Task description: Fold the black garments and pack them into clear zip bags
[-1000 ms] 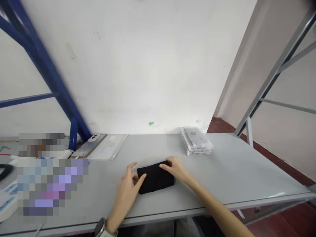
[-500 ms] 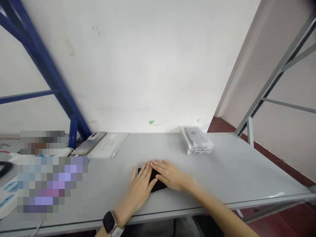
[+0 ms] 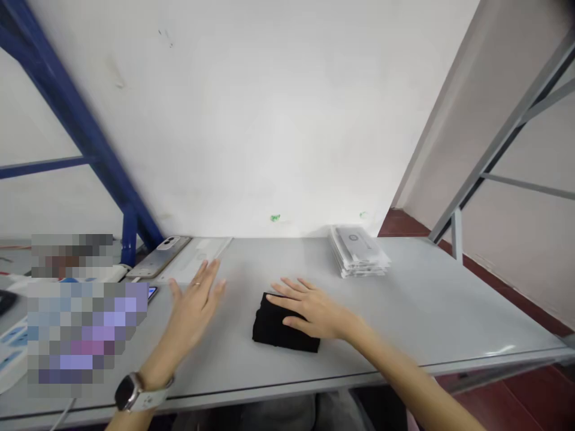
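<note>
The black cloth [image 3: 281, 335] lies already folded into a flat block on the worktop [image 3: 426, 305], the open right hand [image 3: 314, 314] resting on it, the open left hand [image 3: 193, 311] empty just beside it.

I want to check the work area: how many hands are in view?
2: the left hand is open beside the black folded cloth, and the right hand lies on that cloth.
</note>
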Demonstrator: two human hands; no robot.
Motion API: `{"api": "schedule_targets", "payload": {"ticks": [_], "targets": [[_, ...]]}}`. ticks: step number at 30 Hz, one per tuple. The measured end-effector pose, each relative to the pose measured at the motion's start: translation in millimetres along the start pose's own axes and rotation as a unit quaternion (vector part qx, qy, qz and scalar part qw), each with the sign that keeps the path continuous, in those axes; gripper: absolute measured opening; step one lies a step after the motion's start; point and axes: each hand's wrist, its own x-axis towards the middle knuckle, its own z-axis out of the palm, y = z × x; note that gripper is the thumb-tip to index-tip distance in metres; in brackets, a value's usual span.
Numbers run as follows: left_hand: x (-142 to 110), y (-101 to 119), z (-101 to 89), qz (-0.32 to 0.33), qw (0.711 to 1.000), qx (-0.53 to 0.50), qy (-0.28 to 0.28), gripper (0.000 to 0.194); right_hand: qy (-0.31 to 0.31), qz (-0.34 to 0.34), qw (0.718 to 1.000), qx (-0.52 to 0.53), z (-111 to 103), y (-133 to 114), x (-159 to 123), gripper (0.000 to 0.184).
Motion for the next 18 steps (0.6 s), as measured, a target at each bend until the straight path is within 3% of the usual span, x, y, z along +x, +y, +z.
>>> {"api": "schedule_targets", "payload": {"ticks": [3, 5, 7, 9, 12, 14, 18], "targets": [[11, -23, -4.3, -0.048, 0.998, 0.009, -0.031, 0.054, -0.024, -0.099, 0.994, 0.030, 2, 8, 13, 0.042], [17, -36, 2.5, -0.062, 0.996, 0.021, -0.058, 0.054, -0.035, -0.110, 0.992, 0.042, 14, 10, 17, 0.040], [25, -49, 12.0, -0.062, 0.994, 0.034, -0.083, 0.055, -0.022, -0.058, 0.998, 0.024, 27, 12, 19, 0.042], [35, -60, 21.2, -0.060, 0.992, 0.053, -0.098, 0.057, 0.011, 0.039, 0.999, -0.021, 35, 15, 18, 0.047], [55, -75, 31.0, -0.057, 0.991, 0.089, -0.077, 0.060, 0.042, 0.158, 0.985, -0.063, 33, 24, 18, 0.057], [69, -84, 34.4, -0.059, 0.991, 0.103, -0.057, 0.059, 0.021, 0.159, 0.986, -0.041, 26, 30, 16, 0.063], [88, -95, 35.2, -0.070, 0.991, 0.108, -0.040, 0.050, -0.040, 0.092, 0.995, 0.022, 16, 37, 7, 0.067]]}}
